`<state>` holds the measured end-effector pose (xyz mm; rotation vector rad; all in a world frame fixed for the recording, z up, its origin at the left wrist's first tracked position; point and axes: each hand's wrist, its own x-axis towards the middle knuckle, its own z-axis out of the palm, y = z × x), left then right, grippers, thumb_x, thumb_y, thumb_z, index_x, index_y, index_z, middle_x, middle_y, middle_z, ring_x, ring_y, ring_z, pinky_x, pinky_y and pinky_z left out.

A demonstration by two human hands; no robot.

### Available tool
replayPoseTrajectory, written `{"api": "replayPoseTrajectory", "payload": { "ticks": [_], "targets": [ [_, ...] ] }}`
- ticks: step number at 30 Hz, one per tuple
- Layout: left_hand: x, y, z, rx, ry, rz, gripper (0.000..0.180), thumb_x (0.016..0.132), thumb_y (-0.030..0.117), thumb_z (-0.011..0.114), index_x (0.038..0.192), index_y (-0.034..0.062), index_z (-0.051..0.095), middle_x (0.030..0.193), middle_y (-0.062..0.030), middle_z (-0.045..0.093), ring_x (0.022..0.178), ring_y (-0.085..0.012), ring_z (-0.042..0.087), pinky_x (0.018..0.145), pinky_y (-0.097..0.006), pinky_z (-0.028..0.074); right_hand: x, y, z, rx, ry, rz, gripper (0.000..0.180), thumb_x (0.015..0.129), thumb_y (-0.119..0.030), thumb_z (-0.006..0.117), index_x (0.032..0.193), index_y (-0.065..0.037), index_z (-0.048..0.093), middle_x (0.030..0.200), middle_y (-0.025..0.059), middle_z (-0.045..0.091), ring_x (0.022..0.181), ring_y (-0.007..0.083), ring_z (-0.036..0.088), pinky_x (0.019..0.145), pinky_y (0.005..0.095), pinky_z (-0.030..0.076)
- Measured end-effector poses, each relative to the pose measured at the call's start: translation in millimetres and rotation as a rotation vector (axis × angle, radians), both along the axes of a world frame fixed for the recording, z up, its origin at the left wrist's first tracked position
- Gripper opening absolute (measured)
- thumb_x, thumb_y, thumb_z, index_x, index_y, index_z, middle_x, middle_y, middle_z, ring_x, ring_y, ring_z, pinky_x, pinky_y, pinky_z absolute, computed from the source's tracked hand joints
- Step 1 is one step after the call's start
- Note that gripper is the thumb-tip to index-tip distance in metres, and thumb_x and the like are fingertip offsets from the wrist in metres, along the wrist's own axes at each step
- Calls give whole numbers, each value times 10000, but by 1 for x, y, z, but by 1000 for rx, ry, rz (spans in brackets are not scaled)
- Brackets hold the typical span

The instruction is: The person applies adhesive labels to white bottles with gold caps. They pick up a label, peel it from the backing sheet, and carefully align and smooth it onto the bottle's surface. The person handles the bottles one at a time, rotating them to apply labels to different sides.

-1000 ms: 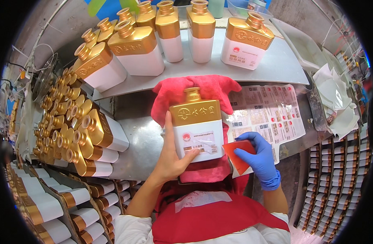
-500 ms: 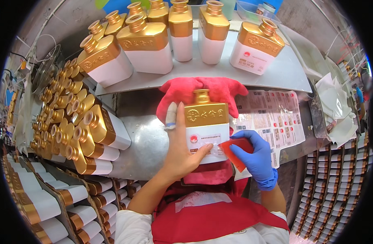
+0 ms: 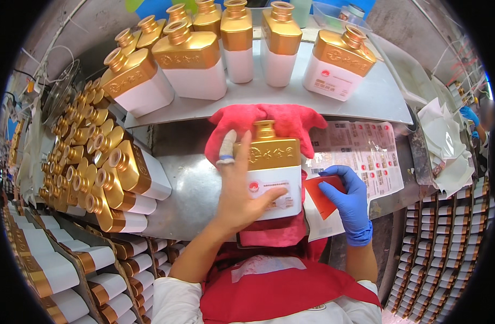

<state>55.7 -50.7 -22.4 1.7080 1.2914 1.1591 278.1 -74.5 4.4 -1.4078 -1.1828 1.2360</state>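
1. Left hand bare, open and flat, palm pressed on the white face of the bottle; thumb across the label, fingers spread toward the far left, one fingertip wrapped in white tape with a blue band.
2. Bottle lying on its back at the centre, gold shoulder and cap pointing far, resting on a red cloth spread over the metal bench.
3. Right hand in a blue glove, just right of the bottle, fingers curled onto a small red card; grip looks loose, exact closure hard to tell.
4. Sheet of printed labels lying right of the bottle, under the red card.
5. Upright white-and-gold bottles lined on the far shelf.
6. More bottles stacked on their sides at the left.
7. Pile of white wrappers at the far right.
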Motion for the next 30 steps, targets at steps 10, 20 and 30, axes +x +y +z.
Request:
{"api": "replayPoseTrajectory", "payload": {
  "ticks": [10, 20, 30],
  "targets": [
    [-12, -1, -4, 108, 110, -57, 986, 648, 182, 827, 1451, 54, 269, 1473, -248, 186, 1367, -342, 213, 1103, -403, 206, -15, 6, 15, 125, -279, 199, 238, 801, -23, 655, 1035, -7, 614, 988, 71, 669, 898, 121, 624, 819, 269, 503],
    [-16, 6, 6, 168, 178, -134, 881, 623, 186, 836, 1386, 66, 413, 1494, -253, 136, 1375, -374, 187, 1095, -419, 215, -16, 14, 13, 128, -237, 218, 236, 820, -34, 657, 1053, -16, 624, 977, 71, 674, 881, 116, 625, 803, 264, 503],
    [-5, 13, 1, 180, 106, -70, 848, 617, 235, 852, 1346, 80, 446, 1457, -270, 201, 1337, -418, 222, 1072, -463, 225, -8, 16, 14, 67, -158, 210, 221, 812, -32, 656, 1029, -12, 621, 986, 66, 666, 915, 120, 613, 832, 273, 493]
  ]
}}
